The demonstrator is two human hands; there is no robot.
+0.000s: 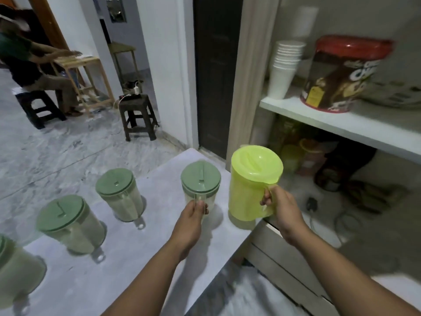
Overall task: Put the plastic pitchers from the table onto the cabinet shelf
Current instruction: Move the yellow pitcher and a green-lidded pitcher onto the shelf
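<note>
A lime-yellow pitcher (pixel 250 183) stands at the table's right corner, and my right hand (pixel 281 207) grips its handle. Beside it on the left is a clear pitcher with a green lid (pixel 201 182); my left hand (pixel 193 215) is closed on its handle. Whether either pitcher is lifted off the table (pixel 164 201) I cannot tell. Three more green-lidded pitchers stand in a row to the left: one (pixel 118 192), another (pixel 68 222), and a third (pixel 13 270) cut off by the frame edge. The cabinet shelf (pixel 330 119) is up on the right.
The shelf holds a stack of white cups (pixel 284 65) and a red-lidded tub (pixel 341 74). Jars and dark clutter fill the compartment below (pixel 319 160). A white slatted piece (pixel 284 258) sits below the table's right edge. A dark stool (pixel 139 115) and a seated person (pixel 34 65) are across the floor.
</note>
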